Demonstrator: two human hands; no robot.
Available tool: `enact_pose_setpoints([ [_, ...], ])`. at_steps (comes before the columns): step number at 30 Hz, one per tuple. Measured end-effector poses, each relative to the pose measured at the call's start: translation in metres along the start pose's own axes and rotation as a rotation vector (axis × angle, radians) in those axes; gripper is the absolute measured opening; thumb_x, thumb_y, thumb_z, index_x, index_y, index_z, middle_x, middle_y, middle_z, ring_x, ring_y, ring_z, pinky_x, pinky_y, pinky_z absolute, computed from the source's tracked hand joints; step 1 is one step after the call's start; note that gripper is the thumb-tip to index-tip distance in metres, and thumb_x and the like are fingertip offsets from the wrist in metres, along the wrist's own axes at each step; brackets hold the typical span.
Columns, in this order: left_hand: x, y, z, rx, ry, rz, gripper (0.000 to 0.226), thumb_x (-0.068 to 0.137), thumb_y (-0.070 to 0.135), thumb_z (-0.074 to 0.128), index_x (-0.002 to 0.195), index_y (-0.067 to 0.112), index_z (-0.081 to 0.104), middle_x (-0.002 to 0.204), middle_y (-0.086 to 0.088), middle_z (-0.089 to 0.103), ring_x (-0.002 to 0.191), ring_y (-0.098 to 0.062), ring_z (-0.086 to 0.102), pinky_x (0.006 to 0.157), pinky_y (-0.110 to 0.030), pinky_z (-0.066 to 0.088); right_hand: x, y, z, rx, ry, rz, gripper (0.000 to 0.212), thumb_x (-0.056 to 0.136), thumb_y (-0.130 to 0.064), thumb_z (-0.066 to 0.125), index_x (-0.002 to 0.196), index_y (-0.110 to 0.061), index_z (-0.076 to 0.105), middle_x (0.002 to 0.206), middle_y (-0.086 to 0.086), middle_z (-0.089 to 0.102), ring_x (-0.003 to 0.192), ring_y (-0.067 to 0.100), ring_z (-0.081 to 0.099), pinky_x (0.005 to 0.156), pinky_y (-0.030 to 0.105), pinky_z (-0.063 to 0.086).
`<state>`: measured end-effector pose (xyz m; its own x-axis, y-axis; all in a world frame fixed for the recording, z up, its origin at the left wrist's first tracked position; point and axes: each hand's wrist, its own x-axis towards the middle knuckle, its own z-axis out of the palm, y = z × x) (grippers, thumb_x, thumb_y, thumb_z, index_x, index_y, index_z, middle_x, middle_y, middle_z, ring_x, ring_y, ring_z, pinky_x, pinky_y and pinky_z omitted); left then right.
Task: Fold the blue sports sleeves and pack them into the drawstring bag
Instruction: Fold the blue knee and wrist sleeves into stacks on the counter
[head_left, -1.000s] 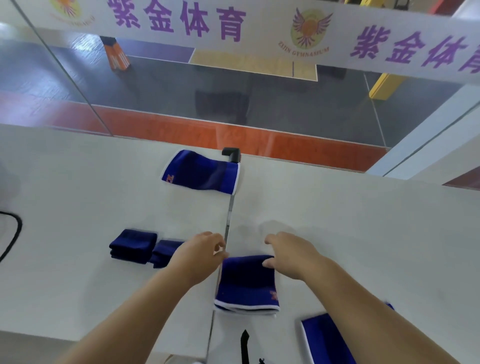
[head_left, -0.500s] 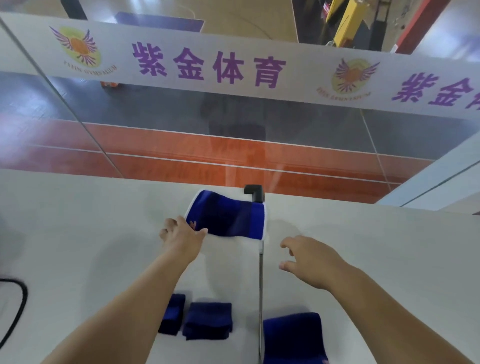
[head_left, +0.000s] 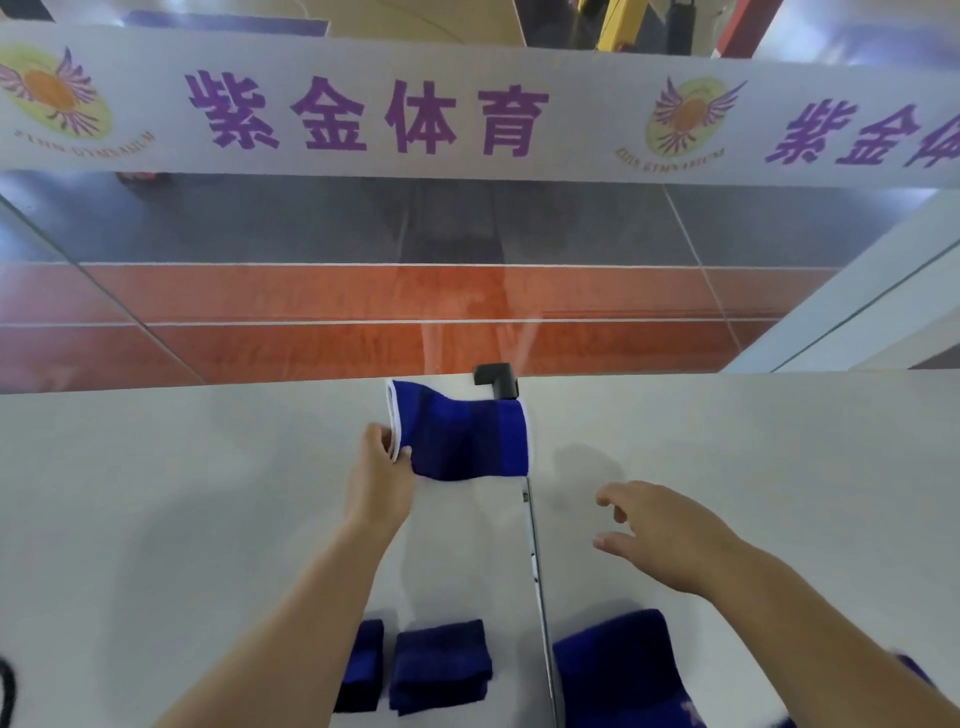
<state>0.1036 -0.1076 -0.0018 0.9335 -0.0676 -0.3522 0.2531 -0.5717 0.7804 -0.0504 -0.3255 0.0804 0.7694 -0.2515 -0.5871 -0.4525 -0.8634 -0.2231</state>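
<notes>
Now the left hand (head_left: 382, 480) has pinched the far sleeve (head_left: 460, 439); right hand (head_left: 660, 535) hovers spread, empty. Three folded sleeves (head_left: 440, 662) wait; nothing bagged.

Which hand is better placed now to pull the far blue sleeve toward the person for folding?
The left hand. Its fingers already pinch the white-edged left end of the unfolded sleeve. The right hand hovers open over the table, apart from the sleeve.
</notes>
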Motion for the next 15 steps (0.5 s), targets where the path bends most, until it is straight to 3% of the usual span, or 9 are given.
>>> enact_pose_setpoints([
  [3,-0.023,0.020,-0.001,-0.186,0.009,0.093,0.028,0.092,0.006,0.049,0.079,0.029,0.040,0.085,0.001,0.052,0.087,-0.033,0.060,0.080,-0.051,0.056,-0.008,0.023,0.003,0.037,0.006,0.009,0.050,0.091,-0.046,0.055,0.136,-0.028,0.043,0.128,-0.006,0.056,0.109,0.012,0.057,0.093,0.028,0.046],
  [6,-0.052,0.047,0.003,-0.321,0.043,0.213,0.029,0.094,0.002,0.049,0.082,0.029,0.045,0.087,0.004,0.055,0.083,-0.022,0.060,0.071,-0.034,0.058,-0.019,0.053,0.006,0.072,0.045,-0.005,0.046,0.091,-0.046,0.054,0.133,-0.030,0.045,0.122,-0.008,0.057,0.105,0.010,0.058,0.091,0.027,0.047],
  [8,-0.072,0.066,0.010,-0.343,0.041,0.284,0.030,0.093,0.002,0.051,0.083,0.031,0.049,0.084,0.007,0.058,0.080,-0.018,0.060,0.068,-0.027,0.058,-0.029,0.080,0.008,0.072,0.073,-0.025,0.043,0.092,-0.046,0.053,0.131,-0.029,0.047,0.119,-0.010,0.058,0.103,0.009,0.057,0.089,0.026,0.047],
  [12,-0.118,0.100,0.040,-0.285,0.055,0.356,0.037,0.090,0.008,0.056,0.082,0.044,0.055,0.078,0.020,0.065,0.075,-0.005,0.061,0.075,-0.033,0.052,-0.053,0.147,0.018,0.107,0.089,-0.035,0.039,0.091,-0.044,0.055,0.127,-0.031,0.049,0.106,-0.017,0.054,0.097,0.004,0.055,0.087,0.022,0.046],
  [15,-0.155,0.125,0.075,-0.236,0.041,0.386,0.023,0.091,0.014,0.056,0.097,0.036,0.058,0.090,0.016,0.067,0.084,-0.006,0.064,0.077,-0.030,0.049,-0.071,0.200,0.030,0.063,0.031,-0.065,0.046,0.088,-0.040,0.061,0.131,-0.029,0.048,0.116,-0.013,0.055,0.105,0.007,0.054,0.092,0.022,0.044],
])
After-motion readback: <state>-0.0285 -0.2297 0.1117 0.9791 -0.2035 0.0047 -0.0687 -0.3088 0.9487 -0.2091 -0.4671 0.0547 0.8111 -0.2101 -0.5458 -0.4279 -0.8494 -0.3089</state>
